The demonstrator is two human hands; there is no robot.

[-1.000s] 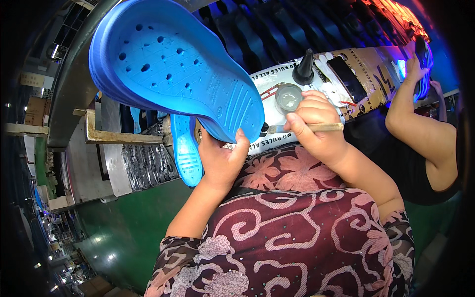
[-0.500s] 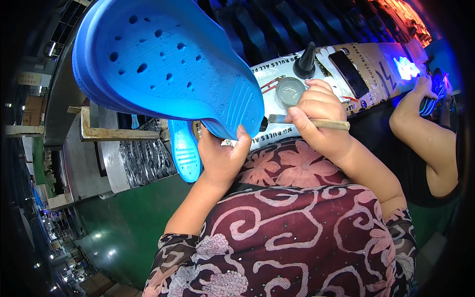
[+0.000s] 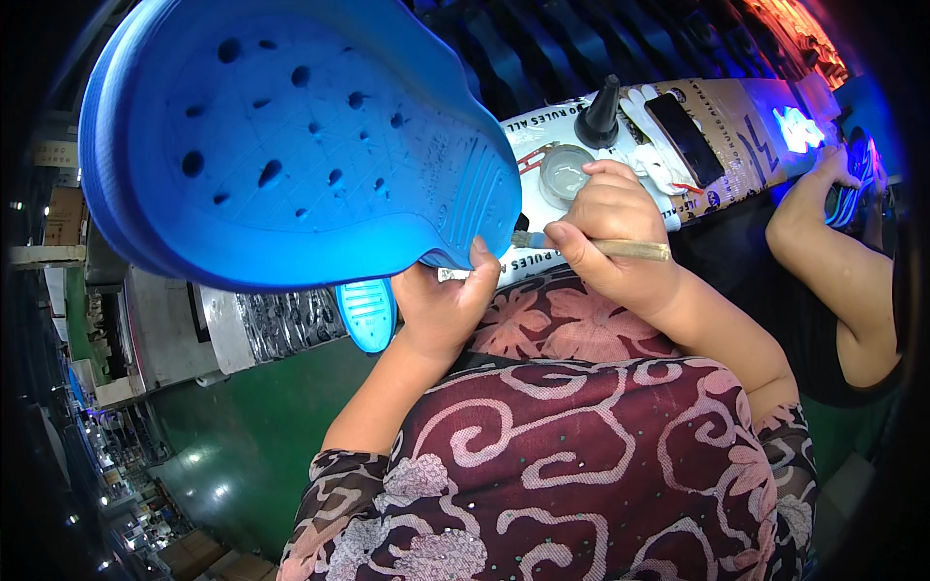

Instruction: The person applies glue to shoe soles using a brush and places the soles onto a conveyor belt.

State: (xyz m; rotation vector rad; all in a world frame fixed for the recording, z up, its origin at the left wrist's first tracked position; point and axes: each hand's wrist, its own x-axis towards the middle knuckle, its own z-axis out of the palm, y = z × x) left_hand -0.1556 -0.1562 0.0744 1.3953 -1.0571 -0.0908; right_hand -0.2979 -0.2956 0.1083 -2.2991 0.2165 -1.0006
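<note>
1. White printed sheet with black and red lettering (image 3: 542, 145): flat, spread over the desk just beyond the hands, partly covered by small items standing on it.

2. Brown cardboard panel with bold black markings and round badges (image 3: 741, 126): flat, adjoining the white sheet on its right side, running toward the far right.

3. Dark rectangular phone-like slab with a black screen (image 3: 683, 136): lying slantwise on the cardboard panel, screen unlit.

4. Small pale sign with dark characters (image 3: 53, 153): at the far left edge, on a background structure; details too small to tell.
</note>
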